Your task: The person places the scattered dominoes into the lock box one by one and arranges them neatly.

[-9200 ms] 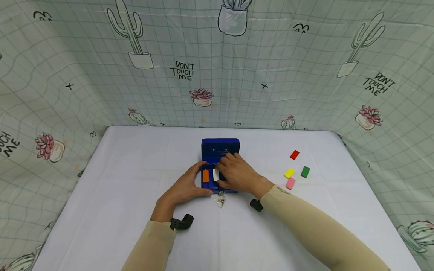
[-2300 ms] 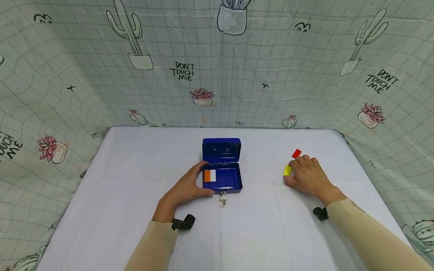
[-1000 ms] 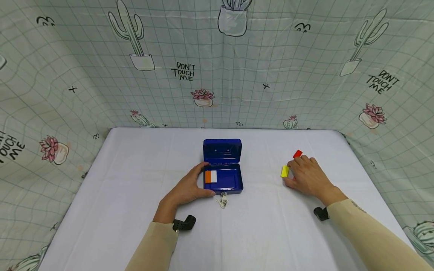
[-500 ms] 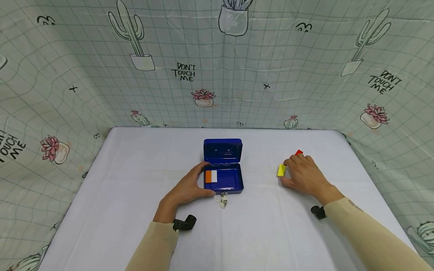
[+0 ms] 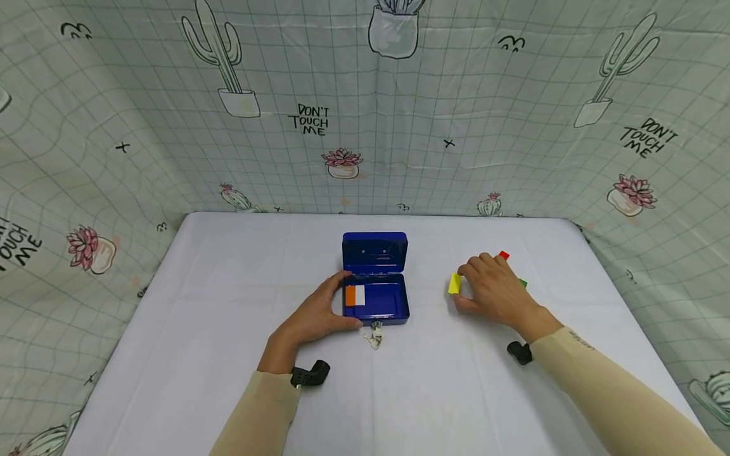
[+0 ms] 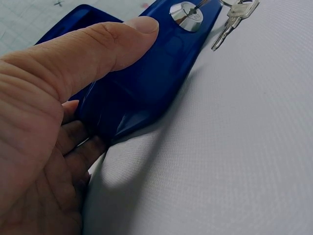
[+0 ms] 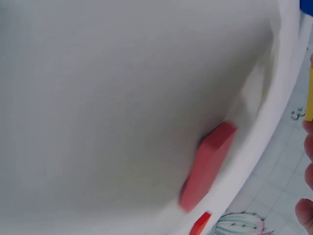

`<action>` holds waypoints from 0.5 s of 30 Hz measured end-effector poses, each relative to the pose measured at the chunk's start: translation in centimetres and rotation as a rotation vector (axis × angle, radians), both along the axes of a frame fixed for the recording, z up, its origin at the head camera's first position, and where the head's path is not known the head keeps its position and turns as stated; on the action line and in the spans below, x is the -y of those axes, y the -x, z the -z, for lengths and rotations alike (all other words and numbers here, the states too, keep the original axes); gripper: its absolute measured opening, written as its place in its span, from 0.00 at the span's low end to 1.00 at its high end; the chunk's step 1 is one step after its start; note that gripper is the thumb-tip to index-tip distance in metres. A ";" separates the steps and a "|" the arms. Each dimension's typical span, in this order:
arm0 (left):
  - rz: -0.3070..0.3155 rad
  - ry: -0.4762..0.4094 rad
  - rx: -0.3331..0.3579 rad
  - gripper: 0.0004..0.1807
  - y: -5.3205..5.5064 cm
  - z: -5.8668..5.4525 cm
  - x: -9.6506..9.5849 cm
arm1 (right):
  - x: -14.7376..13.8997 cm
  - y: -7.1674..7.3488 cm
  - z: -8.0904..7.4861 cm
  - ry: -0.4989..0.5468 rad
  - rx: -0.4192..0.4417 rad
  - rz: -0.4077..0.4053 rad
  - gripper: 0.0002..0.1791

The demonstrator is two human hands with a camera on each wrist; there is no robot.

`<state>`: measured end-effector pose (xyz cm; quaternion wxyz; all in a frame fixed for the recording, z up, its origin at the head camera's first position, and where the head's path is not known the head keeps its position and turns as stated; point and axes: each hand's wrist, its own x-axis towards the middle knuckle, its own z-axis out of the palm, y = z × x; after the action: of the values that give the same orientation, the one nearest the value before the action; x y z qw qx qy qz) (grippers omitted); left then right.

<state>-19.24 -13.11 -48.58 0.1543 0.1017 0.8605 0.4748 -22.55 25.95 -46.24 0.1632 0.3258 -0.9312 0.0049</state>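
Note:
A small blue cash box (image 5: 386,304) stands on the table with its lid (image 5: 374,252) raised. An orange block (image 5: 350,296) and a white block (image 5: 360,295) lie side by side at the left end inside it. My left hand (image 5: 310,315) grips the box's left side, thumb on the front wall near the lock (image 6: 187,16). To the right of the box, my right hand (image 5: 495,288) pinches a yellow block (image 5: 454,283) between thumb and fingertips; only an edge of that block (image 7: 310,95) shows in the right wrist view.
Keys (image 5: 374,337) hang from the lock at the box's front. A red block (image 5: 504,255) and a green block (image 5: 523,282) peek out behind my right hand. The right wrist view shows a pink block (image 7: 208,166) on the white table, hidden in the head view.
The white block has come to lie against the orange one in the box. My right hand went to the loose blocks, took the yellow one and has moved left with it. The left hand stays put.

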 end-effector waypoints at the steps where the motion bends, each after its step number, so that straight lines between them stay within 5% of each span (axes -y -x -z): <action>1: -0.002 -0.002 -0.001 0.62 0.0 0.0 0.0 | 0.3 0.0 -0.1 -0.003 0.000 -0.004 0.25; 15: 0.007 -0.017 -0.001 0.62 0.0 0.0 0.1 | 4.1 -0.2 -1.2 -0.030 0.041 -0.004 0.26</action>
<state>-19.21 -13.24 -48.62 0.1544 0.1063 0.8561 0.4816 -22.37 21.84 -45.01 0.1390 0.3302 -0.9336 -0.0022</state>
